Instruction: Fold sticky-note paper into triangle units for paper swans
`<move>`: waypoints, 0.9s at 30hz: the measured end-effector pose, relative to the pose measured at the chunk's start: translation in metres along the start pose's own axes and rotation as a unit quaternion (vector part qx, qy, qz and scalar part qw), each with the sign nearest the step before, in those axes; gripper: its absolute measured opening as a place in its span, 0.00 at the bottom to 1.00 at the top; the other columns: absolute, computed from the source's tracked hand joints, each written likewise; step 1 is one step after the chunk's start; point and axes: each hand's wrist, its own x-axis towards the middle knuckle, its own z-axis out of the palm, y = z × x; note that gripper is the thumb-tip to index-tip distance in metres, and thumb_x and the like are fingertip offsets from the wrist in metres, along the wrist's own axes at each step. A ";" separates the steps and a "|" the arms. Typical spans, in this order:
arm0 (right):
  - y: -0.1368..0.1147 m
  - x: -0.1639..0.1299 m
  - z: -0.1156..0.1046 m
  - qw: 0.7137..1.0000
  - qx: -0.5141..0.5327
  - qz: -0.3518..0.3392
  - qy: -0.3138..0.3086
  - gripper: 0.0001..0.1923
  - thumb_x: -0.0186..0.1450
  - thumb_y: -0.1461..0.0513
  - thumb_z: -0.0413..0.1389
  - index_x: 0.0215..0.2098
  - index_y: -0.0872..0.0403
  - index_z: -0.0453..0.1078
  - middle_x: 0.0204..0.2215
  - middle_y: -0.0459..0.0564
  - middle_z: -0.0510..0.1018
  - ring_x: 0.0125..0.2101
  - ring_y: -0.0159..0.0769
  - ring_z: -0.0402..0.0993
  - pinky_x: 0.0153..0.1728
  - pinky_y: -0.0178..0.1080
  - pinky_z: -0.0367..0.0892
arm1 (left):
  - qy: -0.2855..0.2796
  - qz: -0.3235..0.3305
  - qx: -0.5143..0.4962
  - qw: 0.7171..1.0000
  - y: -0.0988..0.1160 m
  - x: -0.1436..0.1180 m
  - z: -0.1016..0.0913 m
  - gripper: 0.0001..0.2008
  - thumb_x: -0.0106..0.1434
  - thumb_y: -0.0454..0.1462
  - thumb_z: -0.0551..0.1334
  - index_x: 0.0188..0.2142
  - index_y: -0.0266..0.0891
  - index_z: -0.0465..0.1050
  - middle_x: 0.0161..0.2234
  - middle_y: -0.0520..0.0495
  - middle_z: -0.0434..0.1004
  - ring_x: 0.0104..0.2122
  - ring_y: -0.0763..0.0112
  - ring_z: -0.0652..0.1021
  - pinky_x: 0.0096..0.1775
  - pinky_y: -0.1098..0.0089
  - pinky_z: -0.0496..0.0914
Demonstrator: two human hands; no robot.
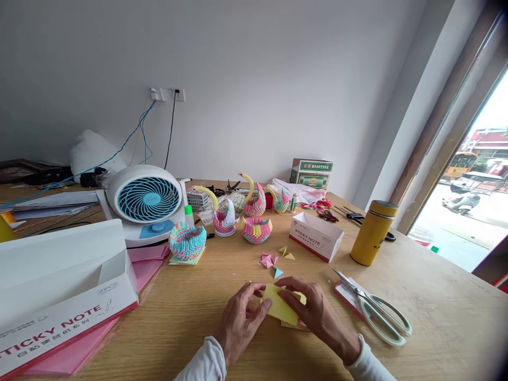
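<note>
A yellow paper sheet lies on the wooden table near its front edge. My left hand pinches its left edge, thumb on top. My right hand presses on its right side, fingertips on the folded part. More yellow and pink paper shows under the sheet. Small folded paper triangles, pink, yellow and blue, lie just beyond my hands.
Scissors lie right of my hands, a yellow flask behind them. A small sticky note box, several modular paper swans, a desk fan and a large sticky note box on pink sheets stand farther back and left.
</note>
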 end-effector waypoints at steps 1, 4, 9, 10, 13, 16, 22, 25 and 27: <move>-0.001 -0.001 0.003 1.000 0.004 -0.002 -0.006 0.11 0.67 0.58 0.53 0.43 0.53 0.73 0.33 0.51 0.81 0.33 0.39 0.77 0.34 0.36 0.67 | 0.004 0.007 0.002 1.000 -0.001 0.000 0.000 0.14 0.64 0.45 0.57 0.44 0.40 0.72 0.44 0.42 0.77 0.44 0.62 0.78 0.39 0.69 0.74; -0.001 -0.003 0.009 1.000 0.006 -0.005 -0.018 0.12 0.67 0.57 0.53 0.46 0.53 0.71 0.28 0.48 0.79 0.29 0.37 0.76 0.32 0.35 0.67 | 0.026 0.036 0.010 0.999 -0.003 0.001 -0.001 0.10 0.63 0.43 0.59 0.33 0.40 0.74 0.47 0.41 0.77 0.47 0.60 0.76 0.49 0.63 0.70; 0.003 -0.004 0.012 1.000 0.013 -0.003 -0.004 0.16 0.67 0.55 0.52 0.50 0.52 0.68 0.25 0.46 0.76 0.26 0.36 0.73 0.31 0.35 0.66 | 0.068 0.057 0.020 0.996 -0.006 0.003 -0.001 0.10 0.62 0.40 0.60 0.25 0.41 0.72 0.47 0.41 0.77 0.49 0.58 0.75 0.51 0.60 0.70; 0.004 -0.004 0.012 1.000 0.014 0.005 -0.002 0.16 0.67 0.55 0.52 0.50 0.52 0.67 0.26 0.46 0.76 0.27 0.37 0.73 0.31 0.36 0.66 | 0.078 0.061 0.022 0.995 -0.006 0.003 -0.001 0.10 0.62 0.40 0.60 0.25 0.41 0.72 0.47 0.40 0.77 0.49 0.58 0.75 0.51 0.59 0.69; 0.004 -0.004 0.013 1.000 0.014 0.020 -0.001 0.14 0.65 0.55 0.54 0.47 0.52 0.69 0.29 0.47 0.77 0.28 0.37 0.73 0.32 0.37 0.67 | 0.107 0.073 0.030 0.991 -0.008 0.005 -0.002 0.10 0.62 0.39 0.60 0.25 0.41 0.71 0.48 0.40 0.76 0.50 0.58 0.74 0.52 0.58 0.68; 0.003 -0.002 0.013 0.999 0.019 0.028 -0.013 0.11 0.66 0.55 0.53 0.34 0.53 0.71 0.25 0.46 0.76 0.26 0.36 0.71 0.30 0.36 0.66 | 0.124 0.082 0.036 0.988 -0.009 0.006 -0.003 0.11 0.62 0.39 0.60 0.24 0.41 0.70 0.48 0.40 0.76 0.51 0.59 0.74 0.53 0.59 0.67; 0.005 0.000 0.013 0.999 0.031 0.031 0.007 0.13 0.66 0.54 0.52 0.32 0.55 0.71 0.20 0.43 0.71 0.22 0.33 0.67 0.26 0.34 0.63 | 0.099 0.060 0.015 0.993 -0.005 0.005 -0.004 0.12 0.64 0.40 0.58 0.25 0.41 0.72 0.39 0.42 0.80 0.42 0.62 0.78 0.46 0.65 0.71; 0.006 0.000 0.013 0.999 0.037 0.028 0.014 0.13 0.66 0.54 0.52 0.33 0.55 0.70 0.19 0.42 0.69 0.22 0.32 0.66 0.26 0.33 0.63 | 0.104 0.059 0.015 0.993 -0.005 0.005 -0.004 0.14 0.64 0.42 0.58 0.25 0.41 0.72 0.36 0.43 0.80 0.40 0.62 0.79 0.44 0.67 0.71; 0.006 -0.001 0.014 0.998 0.047 0.034 0.010 0.13 0.66 0.54 0.52 0.32 0.55 0.69 0.20 0.43 0.70 0.22 0.32 0.67 0.25 0.33 0.64 | 0.111 0.063 0.019 0.992 -0.006 0.005 -0.004 0.14 0.64 0.43 0.58 0.25 0.41 0.73 0.37 0.42 0.80 0.40 0.61 0.79 0.44 0.66 0.72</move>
